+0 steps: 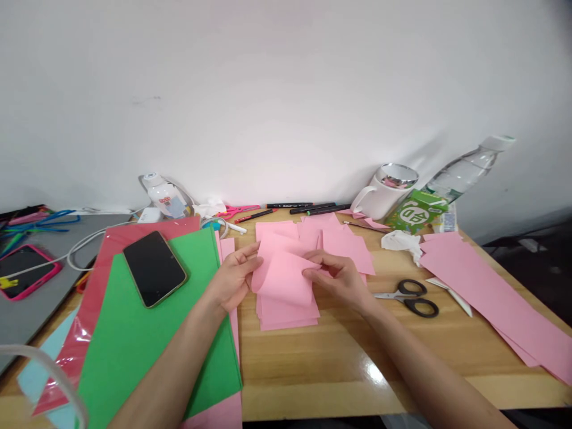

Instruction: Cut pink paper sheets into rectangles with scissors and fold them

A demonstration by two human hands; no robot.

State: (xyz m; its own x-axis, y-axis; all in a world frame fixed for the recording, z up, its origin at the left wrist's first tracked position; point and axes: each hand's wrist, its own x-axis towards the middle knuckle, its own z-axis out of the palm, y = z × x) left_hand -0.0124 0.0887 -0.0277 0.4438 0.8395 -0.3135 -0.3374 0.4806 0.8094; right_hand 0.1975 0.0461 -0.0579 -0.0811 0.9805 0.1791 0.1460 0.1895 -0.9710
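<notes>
Between my two hands a sheet of pink paper [286, 277] is bent over in a curve, not pressed flat. My left hand [236, 274] pinches its left edge between thumb and fingers. On the other side my right hand [337, 277] grips the turned-over corner with thumb and forefinger. Beneath it lies a stack of pink paper pieces [288, 319] on the wooden table. More loose pink pieces [351, 247] spread out behind my right hand. Black-handled scissors [411, 298] rest to the right of that hand, their blade tips pointing towards it.
Green sheets [165, 339] carry a black phone [154, 268] at left. Long pink strips [487, 292] lie at right. Along the wall stand a white bottle [167, 196], several markers [319, 208], a white mug [384, 193], a green box [417, 211] and a tilted water bottle [469, 170].
</notes>
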